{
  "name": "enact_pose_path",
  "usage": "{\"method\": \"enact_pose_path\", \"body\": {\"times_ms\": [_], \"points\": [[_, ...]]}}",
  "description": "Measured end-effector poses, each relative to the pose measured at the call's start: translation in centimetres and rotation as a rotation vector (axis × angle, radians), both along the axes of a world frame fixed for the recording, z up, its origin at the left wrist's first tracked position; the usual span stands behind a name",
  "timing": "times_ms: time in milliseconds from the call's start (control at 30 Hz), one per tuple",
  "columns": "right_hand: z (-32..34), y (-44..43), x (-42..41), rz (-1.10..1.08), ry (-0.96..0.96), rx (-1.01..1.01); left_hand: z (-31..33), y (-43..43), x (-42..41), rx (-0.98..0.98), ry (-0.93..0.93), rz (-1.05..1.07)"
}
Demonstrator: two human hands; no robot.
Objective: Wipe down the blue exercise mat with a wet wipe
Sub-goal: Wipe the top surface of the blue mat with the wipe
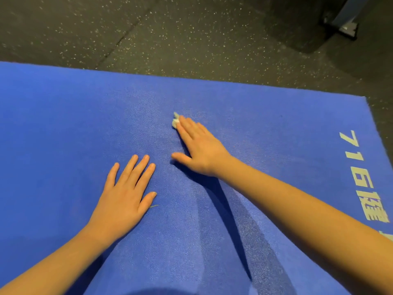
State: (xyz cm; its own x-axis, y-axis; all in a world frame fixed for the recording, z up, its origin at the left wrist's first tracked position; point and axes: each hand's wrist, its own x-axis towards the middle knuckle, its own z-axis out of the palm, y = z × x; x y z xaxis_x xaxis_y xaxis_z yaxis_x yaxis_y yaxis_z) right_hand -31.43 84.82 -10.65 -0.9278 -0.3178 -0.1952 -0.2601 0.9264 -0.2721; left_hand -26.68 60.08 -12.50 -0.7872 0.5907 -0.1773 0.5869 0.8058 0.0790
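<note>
So R hand (198, 145) flat, pressing wipe (175, 120) onto mat (63, 116).

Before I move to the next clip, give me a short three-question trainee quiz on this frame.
1. True or false: the left hand lies flat on the mat with nothing under it.
2. Which presses the wipe onto the mat? A) left hand B) right hand C) both
3. Fill in: the mat lies on a dark speckled ____.

Key: 1 true; 2 B; 3 floor.
</note>
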Motion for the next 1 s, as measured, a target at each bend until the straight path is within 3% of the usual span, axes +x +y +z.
{"method": "enact_pose_path", "body": {"times_ms": [67, 133, 233, 400, 567, 667, 767, 933, 1000], "points": [[-0.1, 2.2, 0.0, 0.026, 0.026, 0.088, 0.1, 0.0, 0.1, 0.008, 0.000, 0.007], [-0.1, 3.6, -0.6, -0.139, 0.021, 0.116, 0.3, 0.0, 0.6, 0.023, -0.009, 0.024], [-0.5, 1.9, 0.7, -0.335, 0.009, -0.004, 0.6, -0.6, 2.2, 0.042, -0.027, 0.042], [-0.6, 1.9, 4.9, -0.030, 0.012, 0.010, 0.6, -1.4, 3.2, 0.028, -0.022, 0.034], [-0.6, 2.7, 4.4, -0.386, 0.002, 0.018, 0.8, -1.1, 3.3, 0.020, -0.006, 0.039], [-0.5, -0.3, 7.5, -0.249, -0.002, -0.056, 0.9, -0.7, 4.0, 0.029, -0.016, 0.093], [-0.2, 2.0, 9.0, -0.067, 0.000, 0.009, 0.6, -0.7, 5.0, 0.029, -0.040, 0.118], [-0.3, 2.8, 8.4, -0.400, -0.024, -0.001, 0.5, -1.0, 5.3, 0.025, -0.036, 0.124], [-0.2, 0.7, 9.9, -0.335, -0.034, -0.062, 0.6, -0.9, 5.3, 0.031, -0.036, 0.129]]}}
